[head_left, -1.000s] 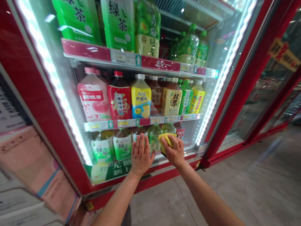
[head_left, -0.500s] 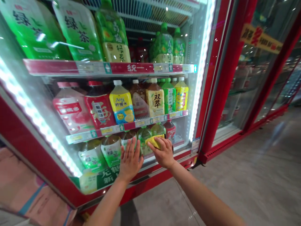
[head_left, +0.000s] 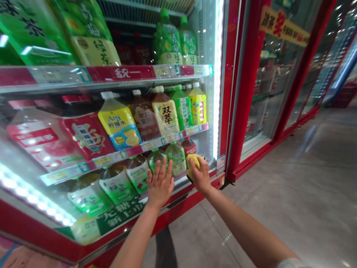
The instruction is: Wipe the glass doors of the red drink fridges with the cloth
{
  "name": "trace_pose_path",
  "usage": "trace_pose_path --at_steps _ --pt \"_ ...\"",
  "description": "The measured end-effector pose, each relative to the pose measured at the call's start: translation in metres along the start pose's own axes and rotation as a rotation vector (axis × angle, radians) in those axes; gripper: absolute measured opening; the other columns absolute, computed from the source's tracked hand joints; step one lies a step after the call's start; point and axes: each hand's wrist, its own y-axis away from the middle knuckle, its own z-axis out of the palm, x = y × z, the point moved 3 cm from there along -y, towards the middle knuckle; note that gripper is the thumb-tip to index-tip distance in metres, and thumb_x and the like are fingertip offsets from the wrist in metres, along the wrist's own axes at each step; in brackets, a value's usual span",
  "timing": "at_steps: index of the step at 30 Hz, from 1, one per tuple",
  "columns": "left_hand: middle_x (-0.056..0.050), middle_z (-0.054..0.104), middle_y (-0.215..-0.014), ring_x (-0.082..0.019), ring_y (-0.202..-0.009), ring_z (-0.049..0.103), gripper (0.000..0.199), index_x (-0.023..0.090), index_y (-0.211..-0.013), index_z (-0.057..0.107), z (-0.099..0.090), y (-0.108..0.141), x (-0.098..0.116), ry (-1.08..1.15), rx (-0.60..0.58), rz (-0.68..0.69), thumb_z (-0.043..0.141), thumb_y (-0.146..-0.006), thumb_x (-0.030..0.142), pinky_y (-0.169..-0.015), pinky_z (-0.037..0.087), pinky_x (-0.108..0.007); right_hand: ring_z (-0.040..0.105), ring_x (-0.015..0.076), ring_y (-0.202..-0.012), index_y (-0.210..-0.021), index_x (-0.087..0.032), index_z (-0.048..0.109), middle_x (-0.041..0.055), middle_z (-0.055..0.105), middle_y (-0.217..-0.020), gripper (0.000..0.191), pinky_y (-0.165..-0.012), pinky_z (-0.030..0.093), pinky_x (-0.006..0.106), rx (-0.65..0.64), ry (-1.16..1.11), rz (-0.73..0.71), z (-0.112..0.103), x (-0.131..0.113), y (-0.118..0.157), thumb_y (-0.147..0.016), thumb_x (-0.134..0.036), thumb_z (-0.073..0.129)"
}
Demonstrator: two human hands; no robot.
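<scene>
My left hand [head_left: 161, 182] lies flat with its fingers spread against the glass door of a red-framed drinks cooler [head_left: 111, 243], low down in front of the bottom row of bottles. To its right, my right hand [head_left: 200, 176] grips a yellow cloth [head_left: 193, 162] and presses it to the glass near the door's lower right corner. Behind the cloth stands a small red-labelled bottle [head_left: 189, 146]. A green bottle [head_left: 176, 158] shows between the two hands, inside the cooler. Part of the cloth is hidden by my right fingers.
Shelves hold a yellow and blue lemon drink [head_left: 119, 121], a red bottle [head_left: 86, 134] and several green tea bottles. Another red-framed glass cooler [head_left: 235, 141] stands to the right, beside the grey tiled floor [head_left: 290, 186]. A bright light strip runs down the door's right side.
The view has shifted right and closer to the cooler. My right hand has moved right with the cloth, away from my left hand, which stays spread on the glass.
</scene>
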Motion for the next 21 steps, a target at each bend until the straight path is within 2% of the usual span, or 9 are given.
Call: trace_pose_path --at_steps 3,5,7,10,13,15,18,21 --pt "-0.006 0.021 -0.168 -0.023 -0.158 0.01 0.088 0.028 -0.163 0.015 0.006 -0.008 0.008 0.027 -0.025 -0.012 0.063 -0.089 0.028 -0.128 -0.011 -0.047 0.05 0.0239 -0.126 -0.139 -0.038 0.061 0.0081 0.051 -0.141 0.052 -0.106 0.046 0.038 -0.045 -0.02 -0.072 -0.002 -0.001 -0.027 -0.093 -0.015 0.059" --pt "-0.006 0.019 -0.168 -0.023 -0.158 0.008 0.09 0.028 -0.163 0.015 0.008 -0.011 0.012 0.033 -0.03 -0.01 0.065 -0.088 0.026 -0.128 -0.012 -0.046 0.052 0.0228 -0.123 -0.138 -0.038 0.062 0.0071 0.053 -0.141 0.048 -0.106 0.046 0.038 0.015 -0.065 -0.001 -0.005 0.015 -0.051 -0.096 -0.015 0.055" --pt "-0.005 0.018 -0.168 -0.021 -0.158 0.005 0.091 0.028 -0.163 0.015 0.009 -0.012 0.013 0.036 -0.03 -0.004 0.066 -0.087 0.026 -0.128 -0.012 -0.045 0.055 0.0242 -0.12 -0.141 -0.034 0.06 0.0095 0.054 -0.138 0.046 -0.103 0.047 0.041 0.116 -0.096 0.126 -0.007 0.035 -0.061 -0.099 -0.017 0.048" --pt "-0.004 0.018 -0.168 -0.019 -0.158 0.001 0.09 0.029 -0.163 0.016 0.01 -0.012 0.014 0.041 -0.034 0.018 0.065 -0.088 0.023 -0.128 -0.011 -0.043 0.056 0.029 -0.117 -0.149 -0.026 0.051 0.0149 0.054 -0.132 0.048 -0.097 0.049 0.048 0.212 -0.079 0.27 -0.006 0.05 -0.043 -0.103 -0.023 0.041" --pt "-0.004 0.019 -0.168 -0.018 -0.157 -0.001 0.087 0.028 -0.163 0.016 0.012 -0.013 0.017 0.046 -0.031 0.031 0.063 -0.089 0.021 -0.128 -0.011 -0.042 0.057 0.03 -0.117 -0.152 -0.028 0.047 0.0156 0.054 -0.133 0.05 -0.094 0.051 0.049 0.191 -0.061 0.283 -0.003 0.037 -0.014 -0.103 -0.025 0.041" --pt "-0.004 0.018 -0.168 -0.017 -0.157 -0.001 0.086 0.028 -0.163 0.016 0.014 -0.015 0.021 0.05 -0.027 0.041 0.061 -0.089 0.018 -0.128 -0.01 -0.042 0.055 0.0289 -0.121 -0.151 -0.031 0.048 0.0138 0.053 -0.136 0.051 -0.096 0.051 0.047 0.131 -0.079 0.226 -0.001 0.022 -0.008 -0.101 -0.024 0.042" --pt "-0.003 0.016 -0.168 -0.017 -0.157 -0.001 0.087 0.028 -0.162 0.017 0.017 -0.02 0.03 0.045 -0.023 0.065 0.061 -0.088 0.014 -0.129 -0.01 -0.042 0.053 0.0268 -0.125 -0.146 -0.034 0.055 0.0111 0.053 -0.138 0.05 -0.102 0.049 0.045 0.038 -0.123 0.133 0.0 0.02 -0.026 -0.098 -0.021 0.047" --pt "-0.003 0.016 -0.168 -0.017 -0.158 -0.001 0.088 0.029 -0.162 0.018 0.02 -0.023 0.034 0.04 -0.022 0.069 0.06 -0.087 0.01 -0.129 -0.01 -0.041 0.053 0.0262 -0.123 -0.141 -0.033 0.059 0.0107 0.053 -0.137 0.051 -0.104 0.046 0.045 0.065 -0.139 0.196 -0.003 0.051 -0.05 -0.094 -0.017 0.048"
